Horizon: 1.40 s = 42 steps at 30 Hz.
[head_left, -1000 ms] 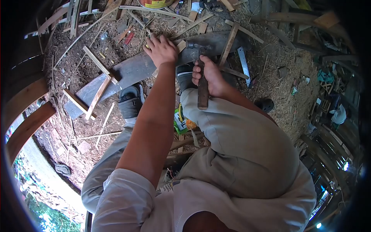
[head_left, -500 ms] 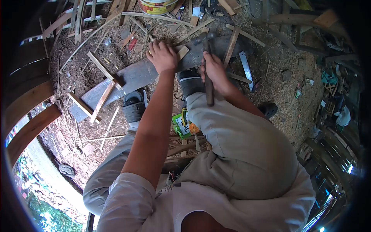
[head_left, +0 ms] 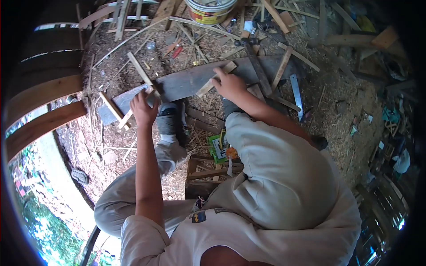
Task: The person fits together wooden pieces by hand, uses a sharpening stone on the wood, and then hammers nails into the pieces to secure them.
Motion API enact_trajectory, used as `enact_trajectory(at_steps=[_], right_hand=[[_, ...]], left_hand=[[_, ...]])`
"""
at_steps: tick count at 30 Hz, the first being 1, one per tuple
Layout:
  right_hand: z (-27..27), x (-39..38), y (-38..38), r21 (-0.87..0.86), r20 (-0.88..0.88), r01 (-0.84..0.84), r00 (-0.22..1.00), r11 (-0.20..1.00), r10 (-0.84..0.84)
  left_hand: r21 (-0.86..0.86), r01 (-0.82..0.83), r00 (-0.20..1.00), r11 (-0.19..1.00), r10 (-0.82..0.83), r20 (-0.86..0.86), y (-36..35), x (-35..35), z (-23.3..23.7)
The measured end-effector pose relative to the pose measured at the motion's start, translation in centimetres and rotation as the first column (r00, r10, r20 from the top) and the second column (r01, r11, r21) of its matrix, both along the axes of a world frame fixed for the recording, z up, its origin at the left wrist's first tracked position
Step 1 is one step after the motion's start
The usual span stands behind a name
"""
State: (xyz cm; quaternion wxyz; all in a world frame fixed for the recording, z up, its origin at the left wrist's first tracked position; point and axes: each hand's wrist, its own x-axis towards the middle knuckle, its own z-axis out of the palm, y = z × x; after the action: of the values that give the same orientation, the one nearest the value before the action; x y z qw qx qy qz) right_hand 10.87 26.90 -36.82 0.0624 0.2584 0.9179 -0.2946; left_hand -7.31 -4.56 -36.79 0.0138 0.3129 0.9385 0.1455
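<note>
A long dark board (head_left: 177, 83) lies across the ground before my feet. At its left end, my left hand (head_left: 144, 108) has its fingers curled over the crosspiece of a small frame of joined wooden strips (head_left: 139, 66). My right hand (head_left: 231, 86) grips a short wooden strip (head_left: 205, 90) on the board's middle, thumb and forefinger at its edges. Beside that hand a hammer (head_left: 258, 68) rests across the board, its head at the far edge. My palms hide parts of both wooden pieces.
Another wooden strip (head_left: 282, 68) lies over the board's right end, near a metal blade-like strip (head_left: 296, 95). A bucket (head_left: 208, 13) stands at the top. Between my legs are a green packet (head_left: 217, 148) and a wooden crate (head_left: 191, 170). Wood scraps and shavings litter the ground.
My right hand has let go of the hammer, now lying on the board, and holds the short strip. My left hand has moved from that strip left to the frame.
</note>
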Motion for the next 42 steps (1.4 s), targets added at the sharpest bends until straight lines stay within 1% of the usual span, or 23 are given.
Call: enact_trajectory(at_steps=[1, 4, 5, 6, 8, 9, 12, 13, 16, 18, 20, 21, 23, 25, 27, 30, 31, 32, 34, 35, 38, 40, 42], right_hand=[[-0.9, -0.2, -0.6, -0.005, -0.003, 0.042, 0.999, 0.999, -0.042], [-1.1, 0.3, -0.9, -0.066, -0.106, 0.027, 0.994, 0.997, -0.034], [0.0, 0.7, -0.8, -0.066, -0.269, 0.008, 0.963, 0.998, -0.026], [1.2, 0.8, -0.3, -0.049, -0.295, -0.006, 0.956, 0.999, -0.009], [3.5, 0.6, 0.7, -0.16, -0.396, -0.089, 0.918, 0.983, 0.019], [5.9, 0.4, 1.2, -0.162, -0.491, -0.137, 0.87, 0.977, 0.04], [15.5, -0.6, 3.2, -0.052, -0.662, -0.245, 0.734, 0.968, 0.15], [19.4, -0.7, 3.4, -0.033, -0.675, -0.275, 0.715, 0.961, 0.182], [31.3, 0.1, 2.6, 0.096, -0.703, -0.372, 0.631, 0.923, 0.328], [37.6, 1.4, 0.8, 0.2, -0.7, -0.426, 0.569, 0.882, 0.433], [42.7, 2.6, -2.6, 0.029, -0.822, -0.471, 0.49, 0.882, 0.289], [45.1, 3.6, -4.2, 0.055, -0.827, -0.474, 0.472, 0.879, 0.306], [48.7, 5.1, -7.4, -0.073, -0.75, -0.529, 0.588, 0.846, 0.303], [50.2, 5.4, -10.1, -0.026, -0.741, -0.529, 0.58, 0.848, 0.339], [51.1, 5.4, -12.0, 0.01, -0.738, -0.531, 0.568, 0.847, 0.365], [50.0, 4.9, -13.3, 0.218, -0.772, -0.4, 0.488, 0.89, 0.408], [49.8, 4.7, -13.7, 0.191, -0.808, -0.41, 0.451, 0.892, 0.381], [49.4, 4.4, -13.7, 0.2, -0.807, -0.413, 0.446, 0.889, 0.388], [48.0, 3.8, -13.4, 0.01, -0.816, -0.476, 0.504, 0.879, 0.283], [46.9, 3.2, -13.0, 0.0, -0.81, -0.476, 0.515, 0.879, 0.279], [43.8, 1.7, -11.7, -0.017, -0.809, -0.506, 0.514, 0.863, 0.286], [42.5, 1.2, -11.0, -0.359, -0.708, -0.501, 0.696, 0.787, 0.119], [41.9, 0.7, -10.2, -0.392, -0.682, -0.516, 0.718, 0.762, 0.135]], left_hand=[[-0.028, 0.08, 0.995, 0.996, -0.081, -0.06, -0.4, -0.7, 0.1], [0.07, 0.226, 0.971, 0.972, -0.231, 0.066, -0.3, -2.7, 2.0], [0.111, 0.187, 0.961, 0.976, -0.205, 0.184, 0.2, -3.0, 3.7], [0.269, 0.309, 0.947, 0.912, -0.322, 0.004, 0.5, -3.3, 4.8], [0.327, 0.205, 0.937, 0.923, -0.281, 0.206, 0.1, -3.6, 8.2], [0.524, 0.036, 0.861, 0.851, -0.293, 0.416, 0.1, -2.9, 10.3], [0.499, 0.043, 0.735, 0.865, -0.366, 0.571, -0.9, -2.4, 19.2], [0.704, 0.076, 0.69, 0.706, -0.547, 0.474, -0.2, -0.9, 22.6], [0.679, 0.178, 0.718, 0.712, -0.566, 0.405, -2.0, 0.8, 29.0], [0.756, 0.157, 0.691, 0.636, -0.617, 0.376, -2.7, 4.0, 34.8], [0.71, 0.263, 0.747, 0.654, -0.603, 0.279, -4.2, 5.8, 38.0], [0.765, 0.268, 0.741, 0.585, -0.633, 0.225, -4.7, 6.6, 38.7], [0.828, 0.184, 0.674, 0.53, -0.681, 0.287, -6.0, 8.7, 41.3], [0.86, 0.172, 0.666, 0.481, -0.699, 0.258, -6.7, 10.8, 43.1], [0.933, 0.183, 0.729, 0.309, -0.68, 0.083, -6.4, 12.9, 44.4], [0.944, 0.07, 0.683, 0.322, -0.706, 0.191, -7.0, 13.0, 45.3], [0.94, 0.052, 0.782, 0.338, -0.599, 0.172, -6.2, 13.9, 45.6], [0.942, 0.055, 0.786, 0.332, -0.596, 0.164, -6.1, 13.2, 45.0], [0.961, -0.114, 0.705, 0.252, -0.661, 0.257, -5.6, 12.3, 43.5], [0.947, -0.081, 0.796, 0.312, -0.551, 0.25, -4.8, 12.2, 42.6], [0.923, -0.216, 0.746, 0.32, -0.556, 0.367, -3.6, 10.7, 40.2], [0.905, -0.187, 0.723, 0.381, -0.571, 0.39, -3.1, 10.5, 40.2], [0.912, -0.155, 0.73, 0.379, -0.578, 0.364, -2.2, 9.9, 39.7]])
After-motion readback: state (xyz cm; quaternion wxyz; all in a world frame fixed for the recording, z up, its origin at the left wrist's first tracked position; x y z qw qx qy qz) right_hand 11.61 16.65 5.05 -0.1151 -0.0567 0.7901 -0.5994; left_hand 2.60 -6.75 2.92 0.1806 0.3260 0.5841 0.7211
